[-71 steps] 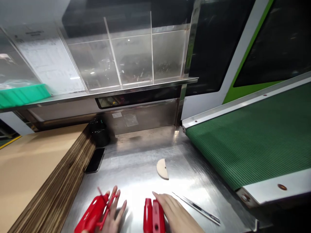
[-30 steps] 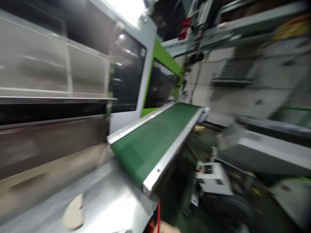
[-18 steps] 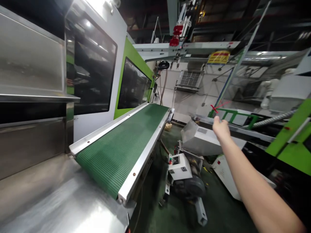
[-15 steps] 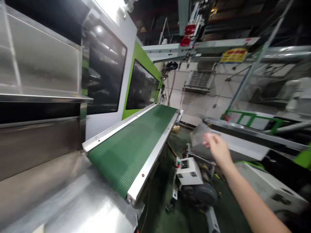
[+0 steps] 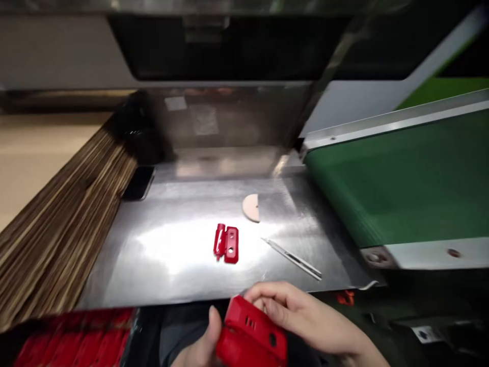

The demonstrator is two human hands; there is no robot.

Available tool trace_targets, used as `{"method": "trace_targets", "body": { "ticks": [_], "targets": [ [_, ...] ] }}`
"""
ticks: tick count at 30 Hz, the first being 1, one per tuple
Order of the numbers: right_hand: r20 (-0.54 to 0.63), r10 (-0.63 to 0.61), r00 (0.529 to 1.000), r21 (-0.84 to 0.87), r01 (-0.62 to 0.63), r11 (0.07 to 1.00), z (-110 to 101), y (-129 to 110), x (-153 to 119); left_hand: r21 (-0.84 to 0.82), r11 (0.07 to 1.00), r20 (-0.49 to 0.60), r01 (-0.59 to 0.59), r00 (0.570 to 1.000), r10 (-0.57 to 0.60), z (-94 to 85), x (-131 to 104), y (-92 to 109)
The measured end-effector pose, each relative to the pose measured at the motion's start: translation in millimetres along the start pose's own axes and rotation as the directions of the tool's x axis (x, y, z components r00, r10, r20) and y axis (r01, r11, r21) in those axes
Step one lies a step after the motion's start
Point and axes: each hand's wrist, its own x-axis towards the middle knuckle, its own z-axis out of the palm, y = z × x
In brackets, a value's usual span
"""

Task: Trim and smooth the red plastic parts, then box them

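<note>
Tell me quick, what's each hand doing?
Left hand: gripping the red plastic part from below.
Right hand: fingers curled over the same red part.

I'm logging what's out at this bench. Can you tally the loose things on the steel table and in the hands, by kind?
Red plastic parts: 2, one on the table, one held in both hands
Tan half-disc: 1
Thin metal blade: 1
Dark phone-like slab: 1
Total: 5
The blurred red items at the lower left are not counted.
</note>
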Motion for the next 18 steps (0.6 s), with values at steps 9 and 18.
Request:
{"method": "trace_targets", "body": {
  "ticks": [9, 18],
  "targets": [
    [-0.109, 0.193, 0.975, 0.65, -0.077, 0.756, 29.5, 44.5, 11.8, 0.592, 0.69, 0.259, -0.417, 0.909, 0.328, -1.4, -18.4, 26.0],
    [-0.093, 0.219, 0.971, 0.817, -0.051, 0.575, 60.6, 73.9, 9.0, 0.681, 0.499, 0.297, -0.536, 0.825, 0.481, 13.0, -6.6, 11.1]
  ]
}}
